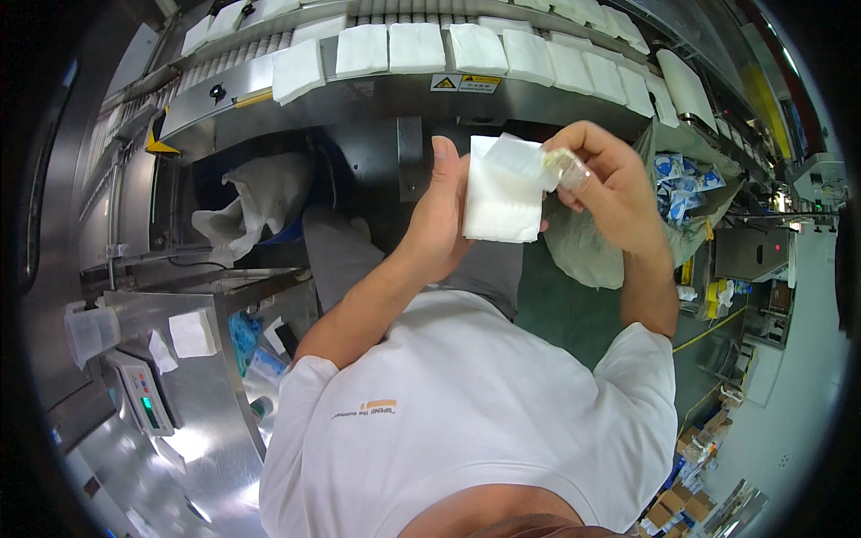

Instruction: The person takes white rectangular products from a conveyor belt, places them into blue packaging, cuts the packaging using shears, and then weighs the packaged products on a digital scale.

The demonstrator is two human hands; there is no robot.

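Note:
My left hand [438, 215] grips a folded stack of white tissue-like sheets [504, 211] by its left edge, thumb standing up beside it and the other fingers mostly behind. The stack is held up before my knees, its broad face toward me. Over its upper right corner lies a thin translucent film [517, 163]. My right hand [614, 179] is closed, pinching a crumpled clear piece of plastic film [567, 169] between thumb and fingers, at the stack's right edge. Whether the two bits of film are one piece I cannot tell.
Ahead runs a metal conveyor [377, 97] with a row of similar white stacks [414, 47] along its near edge. A large pale bag [587, 242] with blue-and-white packets [683, 184] stands right. At left are a steel table [202, 426], a digital scale [143, 394] and a blue-lined bin [260, 202].

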